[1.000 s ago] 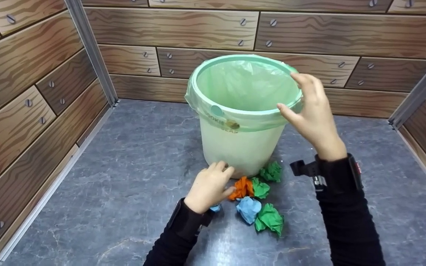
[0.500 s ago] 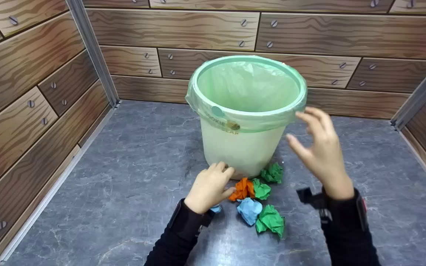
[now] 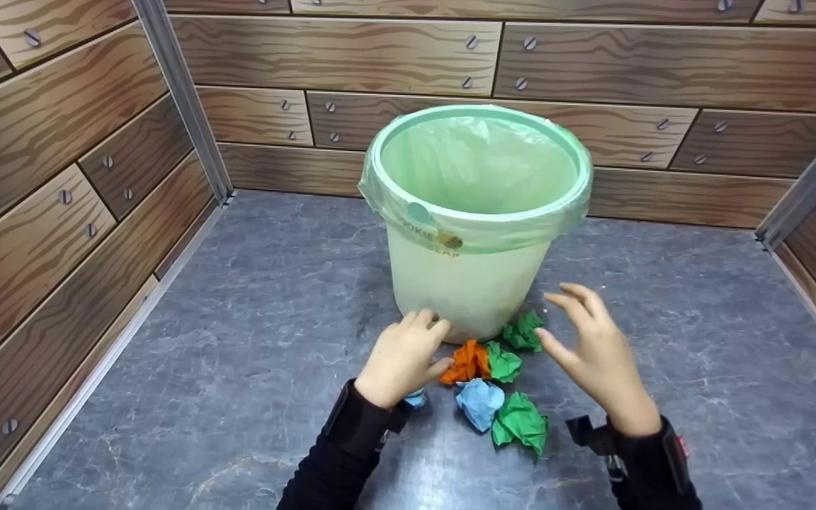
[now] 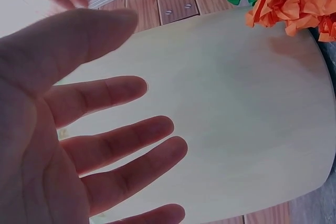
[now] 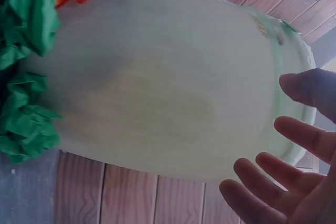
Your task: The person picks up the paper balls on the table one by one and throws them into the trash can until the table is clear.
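The bin [image 3: 468, 290] looks like smooth, milky, matt plastic, its liner [image 3: 550, 232] a thin, wrinkled, glossy film, while the paper balls [image 3: 480, 405] at the bin's six o'clock are matt and roughly crumpled. The floor [image 3: 273, 297] has a smooth marbled finish, glossy toward six o'clock; the wall [image 3: 337, 53] at twelve shows flat wood grain, the strip [image 3: 185, 103] at ten dull grey metal, the sleeve [image 3: 330, 464] at seven matt black cloth
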Demonstrator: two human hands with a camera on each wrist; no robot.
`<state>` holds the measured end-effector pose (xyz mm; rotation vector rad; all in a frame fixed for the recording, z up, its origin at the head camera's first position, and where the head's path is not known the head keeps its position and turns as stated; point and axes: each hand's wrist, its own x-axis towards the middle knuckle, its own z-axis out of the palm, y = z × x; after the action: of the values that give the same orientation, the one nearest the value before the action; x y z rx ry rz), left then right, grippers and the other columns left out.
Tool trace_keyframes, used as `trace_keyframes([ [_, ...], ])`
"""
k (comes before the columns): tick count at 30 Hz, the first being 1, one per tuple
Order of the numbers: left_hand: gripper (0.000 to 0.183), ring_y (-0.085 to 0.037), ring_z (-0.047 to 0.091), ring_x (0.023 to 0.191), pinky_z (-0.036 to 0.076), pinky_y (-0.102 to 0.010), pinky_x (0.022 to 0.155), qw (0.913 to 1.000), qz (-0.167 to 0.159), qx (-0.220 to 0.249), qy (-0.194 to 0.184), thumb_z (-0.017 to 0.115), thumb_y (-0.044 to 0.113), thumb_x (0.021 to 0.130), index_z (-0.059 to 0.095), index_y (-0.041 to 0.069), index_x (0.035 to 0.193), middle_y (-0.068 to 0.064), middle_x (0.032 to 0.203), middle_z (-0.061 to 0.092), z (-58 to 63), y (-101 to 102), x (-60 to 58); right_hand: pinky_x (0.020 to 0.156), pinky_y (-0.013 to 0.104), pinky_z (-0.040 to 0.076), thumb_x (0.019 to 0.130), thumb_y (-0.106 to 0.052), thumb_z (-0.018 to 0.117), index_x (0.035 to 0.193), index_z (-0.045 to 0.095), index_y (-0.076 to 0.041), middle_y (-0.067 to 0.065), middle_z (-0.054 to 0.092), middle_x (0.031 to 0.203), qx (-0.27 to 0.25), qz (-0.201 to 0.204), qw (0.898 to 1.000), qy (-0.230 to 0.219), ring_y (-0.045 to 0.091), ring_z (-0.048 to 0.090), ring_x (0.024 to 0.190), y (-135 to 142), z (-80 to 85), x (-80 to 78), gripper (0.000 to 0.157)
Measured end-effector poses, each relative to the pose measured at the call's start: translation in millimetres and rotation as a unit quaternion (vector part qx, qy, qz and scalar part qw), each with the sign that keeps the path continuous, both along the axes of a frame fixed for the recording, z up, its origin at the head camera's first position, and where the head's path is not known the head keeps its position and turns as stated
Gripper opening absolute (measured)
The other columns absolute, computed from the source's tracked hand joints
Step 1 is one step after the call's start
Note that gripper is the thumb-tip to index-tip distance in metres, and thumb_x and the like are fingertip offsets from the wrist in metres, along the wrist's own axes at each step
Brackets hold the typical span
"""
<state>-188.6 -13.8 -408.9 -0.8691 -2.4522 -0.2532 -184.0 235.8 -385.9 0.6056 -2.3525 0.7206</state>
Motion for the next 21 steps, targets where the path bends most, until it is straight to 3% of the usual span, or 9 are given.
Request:
trace_keyframes([
  [12,0.032,-0.02,0.049,0.073,0.042,-0.027,0.056,0.9992,0.014,-0.012,-0.035,0.069,0.032,0.074,0.057,0.01,0.094,-0.005,0.086,0.051,-2.3,-4.8,0.3,0.071,0.043,0.046,0.071,-0.006,0.072,0.112,0.057,-0.001,0.02,0.045,0.119,0.01,-0.006,0.999,-0.038,0.032,0.05,0.099,2.9,-9.0,6.4,0.044],
  [21,0.035,-0.024,0.051,0.082,0.045,-0.03,0.061,0.9947,0.029,-0.001,-0.099,0.068,0.03,0.076,0.057,0.009,0.102,-0.01,0.096,0.053,1.5,-16.3,-5.2,0.07,0.041,0.046,0.073,-0.007,0.071,0.112,0.057,-0.002,0.02,0.045,0.12,0.016,-0.005,0.999,-0.046,0.031,0.052,0.097,2.6,-9.0,8.1,0.042],
])
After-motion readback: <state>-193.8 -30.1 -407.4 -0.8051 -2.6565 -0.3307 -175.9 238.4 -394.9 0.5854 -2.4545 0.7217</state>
